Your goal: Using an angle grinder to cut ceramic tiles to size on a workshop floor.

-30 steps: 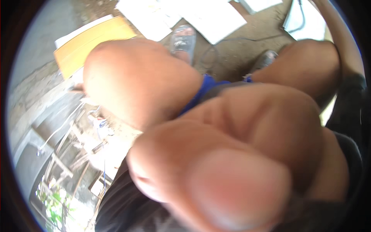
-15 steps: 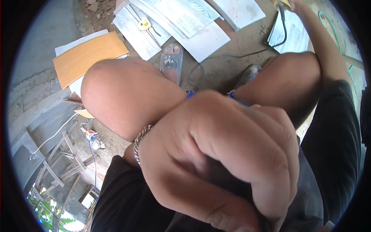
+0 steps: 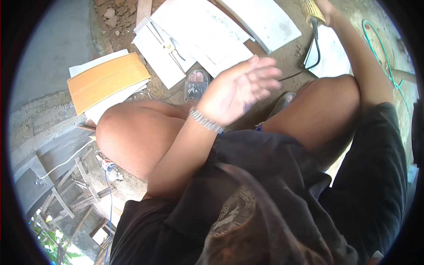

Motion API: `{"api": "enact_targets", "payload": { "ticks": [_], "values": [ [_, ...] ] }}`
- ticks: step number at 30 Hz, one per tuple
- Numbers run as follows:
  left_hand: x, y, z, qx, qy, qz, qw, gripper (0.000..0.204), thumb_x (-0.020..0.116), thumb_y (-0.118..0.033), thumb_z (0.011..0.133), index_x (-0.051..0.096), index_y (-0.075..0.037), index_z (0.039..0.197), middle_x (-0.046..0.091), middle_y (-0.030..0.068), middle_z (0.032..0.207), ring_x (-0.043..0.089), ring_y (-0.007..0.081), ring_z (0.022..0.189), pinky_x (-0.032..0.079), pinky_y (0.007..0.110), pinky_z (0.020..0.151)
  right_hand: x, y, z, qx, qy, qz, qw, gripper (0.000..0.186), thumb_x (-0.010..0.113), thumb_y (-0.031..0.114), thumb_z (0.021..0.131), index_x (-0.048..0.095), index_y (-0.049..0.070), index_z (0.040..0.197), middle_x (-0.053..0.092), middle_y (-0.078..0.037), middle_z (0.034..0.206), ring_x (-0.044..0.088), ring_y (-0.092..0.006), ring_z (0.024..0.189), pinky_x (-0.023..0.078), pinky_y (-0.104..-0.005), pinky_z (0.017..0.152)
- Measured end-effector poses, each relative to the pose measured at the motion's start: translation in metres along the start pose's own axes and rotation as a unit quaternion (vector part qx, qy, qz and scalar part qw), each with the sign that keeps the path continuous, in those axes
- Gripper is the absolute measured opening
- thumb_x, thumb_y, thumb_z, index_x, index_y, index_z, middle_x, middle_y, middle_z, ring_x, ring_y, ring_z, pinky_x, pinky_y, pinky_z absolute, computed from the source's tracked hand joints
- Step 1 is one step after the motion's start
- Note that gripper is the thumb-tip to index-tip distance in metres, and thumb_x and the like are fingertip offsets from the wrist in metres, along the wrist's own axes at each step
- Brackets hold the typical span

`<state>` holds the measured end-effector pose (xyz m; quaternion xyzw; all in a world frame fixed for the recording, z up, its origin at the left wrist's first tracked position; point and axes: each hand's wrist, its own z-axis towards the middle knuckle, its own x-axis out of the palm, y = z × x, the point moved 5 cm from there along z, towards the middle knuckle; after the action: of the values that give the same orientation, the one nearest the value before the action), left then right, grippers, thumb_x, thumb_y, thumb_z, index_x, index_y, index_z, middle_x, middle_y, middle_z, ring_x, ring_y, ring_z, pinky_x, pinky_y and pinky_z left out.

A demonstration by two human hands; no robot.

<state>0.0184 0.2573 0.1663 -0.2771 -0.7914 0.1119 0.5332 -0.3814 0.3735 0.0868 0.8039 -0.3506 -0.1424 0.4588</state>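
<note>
My left hand (image 3: 234,88) is raised in the middle of the head view, between my knees, holding nothing, palm turned up and fingers loosely bent and apart; a metal chain bracelet (image 3: 205,121) circles its wrist. My right hand (image 3: 327,12) grips a yellow power tool (image 3: 312,9) at the top right, with a black cord (image 3: 315,44) hanging from it. Beyond my feet lie white and grey panels (image 3: 227,62), with a small pale-yellow tool with a long thin bar (image 3: 168,47) on them. An orange board (image 3: 106,75) rests on white sheets at the left.
A white panel (image 3: 331,51) lies by the right knee. A green hose (image 3: 384,57) runs along the right, broken rubble (image 3: 112,13) lies at the top. At the left are a concrete ledge (image 3: 53,66), cords, wooden offcuts (image 3: 81,181) and a crumpled package (image 3: 110,170).
My left hand has dropped from close before the camera to between my knees, its bent fingers now apart. My right hand and the yellow tool came into view at the top right.
</note>
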Motion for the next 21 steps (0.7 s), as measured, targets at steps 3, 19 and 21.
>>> {"api": "enact_targets", "payload": {
  "ticks": [3,19,21],
  "values": [
    [-0.141,0.048,0.053,-0.097,-0.324,0.127,0.932,0.068,0.069,-0.047,0.095,0.049,-0.003,0.142,0.058,0.0105,0.137,0.052,0.0233,0.127,0.041,0.038,0.104,-0.003,0.0,0.015,-0.007,-0.042,0.0,0.999,0.038,0.063,0.044,0.092,0.066,0.006,0.099,0.067,-0.007,0.073,0.065,-0.0195,0.056,0.056,-0.0355,0.05],
    [-0.269,0.022,0.111,0.141,-0.5,-0.215,0.827,0.05,0.062,-0.033,0.103,0.044,-0.007,0.143,0.051,0.0119,0.134,0.055,0.0254,0.126,0.046,0.041,0.108,-0.005,0.001,0.032,-0.022,-0.057,0.078,0.995,0.023,0.065,0.034,0.089,0.066,0.011,0.087,0.066,-0.007,0.07,0.063,-0.0225,0.054,0.053,-0.0368,0.049],
    [-0.269,0.01,0.101,0.178,-0.52,-0.228,0.804,0.042,0.061,-0.033,0.104,0.048,-0.01,0.137,0.053,0.0112,0.129,0.055,0.0248,0.124,0.047,0.04,0.109,0.001,0.006,0.035,-0.025,-0.042,0.079,0.996,0.023,0.065,0.034,0.089,0.066,0.011,0.087,0.066,-0.007,0.069,0.063,-0.0227,0.053,0.053,-0.037,0.049]
  ]
}}
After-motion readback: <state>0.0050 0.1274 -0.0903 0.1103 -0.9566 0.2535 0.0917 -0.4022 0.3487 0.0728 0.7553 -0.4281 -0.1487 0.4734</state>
